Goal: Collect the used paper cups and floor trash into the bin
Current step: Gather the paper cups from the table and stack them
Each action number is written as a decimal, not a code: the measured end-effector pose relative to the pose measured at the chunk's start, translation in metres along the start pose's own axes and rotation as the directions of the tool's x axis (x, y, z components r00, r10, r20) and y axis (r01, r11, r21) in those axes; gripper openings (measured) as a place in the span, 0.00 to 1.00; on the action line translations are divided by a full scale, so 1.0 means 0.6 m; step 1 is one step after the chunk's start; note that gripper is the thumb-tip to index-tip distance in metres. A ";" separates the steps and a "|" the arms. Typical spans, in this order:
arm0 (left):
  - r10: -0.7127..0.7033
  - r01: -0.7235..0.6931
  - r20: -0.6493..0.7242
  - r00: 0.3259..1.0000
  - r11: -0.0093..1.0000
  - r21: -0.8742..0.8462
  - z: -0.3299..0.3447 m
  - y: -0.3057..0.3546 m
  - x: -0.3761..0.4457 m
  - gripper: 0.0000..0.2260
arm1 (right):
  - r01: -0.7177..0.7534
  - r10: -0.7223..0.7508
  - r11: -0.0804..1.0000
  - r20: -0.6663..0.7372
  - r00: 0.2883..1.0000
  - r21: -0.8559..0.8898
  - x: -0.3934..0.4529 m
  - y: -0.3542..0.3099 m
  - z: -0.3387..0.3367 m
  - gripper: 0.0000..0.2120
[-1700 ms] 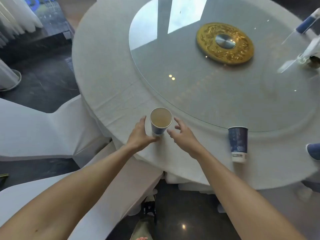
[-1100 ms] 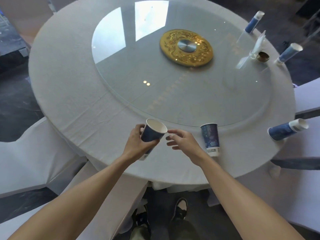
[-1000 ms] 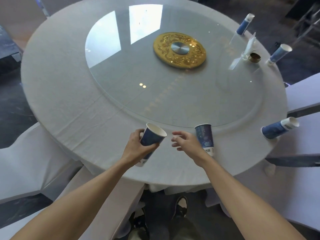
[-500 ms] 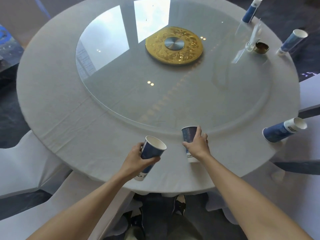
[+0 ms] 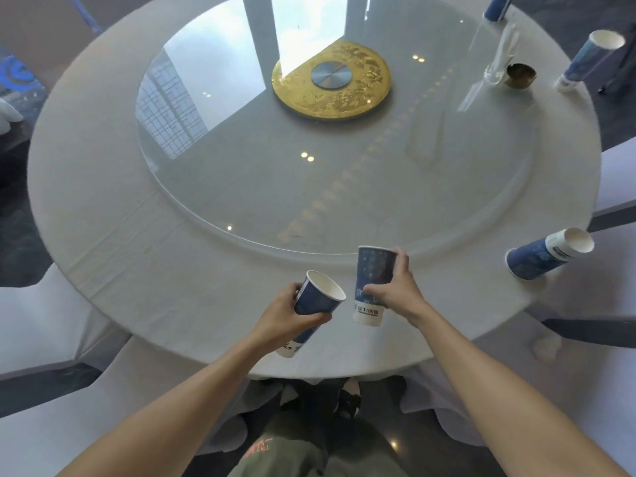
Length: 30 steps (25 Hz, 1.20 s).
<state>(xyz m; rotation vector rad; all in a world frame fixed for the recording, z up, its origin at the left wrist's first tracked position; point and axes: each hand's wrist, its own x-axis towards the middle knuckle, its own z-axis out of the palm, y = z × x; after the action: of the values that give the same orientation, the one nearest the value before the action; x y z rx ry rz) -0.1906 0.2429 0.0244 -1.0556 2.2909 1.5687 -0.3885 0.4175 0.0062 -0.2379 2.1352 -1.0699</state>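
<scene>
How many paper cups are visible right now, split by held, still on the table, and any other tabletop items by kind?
Cups in hand: 2, one in the left hand and one in the right hand
Cups on the table: 3
Small brass bowl: 1
Clear glass holder: 1
Total: 7

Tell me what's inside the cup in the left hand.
The cup in the left hand tilts its mouth toward the camera; the white inner wall shows, with no liquid or trash on it. The bottom is hidden by the near rim.
</scene>
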 end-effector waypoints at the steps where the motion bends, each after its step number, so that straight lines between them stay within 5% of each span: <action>1: 0.013 -0.013 0.027 1.000 1.000 0.026 0.010 0.008 0.008 0.30 | 0.027 -0.023 0.997 -0.047 0.999 0.077 -0.010 0.000 -0.024 0.51; 9: 0.177 -0.248 0.377 0.909 0.957 0.150 0.128 0.091 0.083 0.35 | 0.186 -0.024 0.935 -0.471 0.882 0.301 -0.141 0.003 -0.155 0.40; 17: 0.300 -0.375 0.450 0.841 0.923 0.087 0.236 0.142 0.068 0.34 | 0.017 0.037 0.994 -0.459 0.888 0.112 -0.230 0.083 -0.138 0.26; 22: 0.332 -0.422 0.528 0.782 0.905 0.056 0.280 0.164 0.059 0.36 | -0.039 0.094 0.990 -0.421 0.902 0.139 -0.253 0.113 -0.163 0.26; 30: 0.271 -0.353 0.452 0.850 0.929 0.108 0.338 0.200 0.084 0.35 | -0.064 0.081 0.996 -0.279 0.957 0.069 -0.201 0.146 -0.255 0.27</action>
<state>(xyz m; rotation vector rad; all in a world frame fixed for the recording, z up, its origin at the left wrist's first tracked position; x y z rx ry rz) -0.3525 0.4193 0.0011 -0.2513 2.3046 1.4644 -0.3923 0.6237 0.0634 0.0242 2.3384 -1.1793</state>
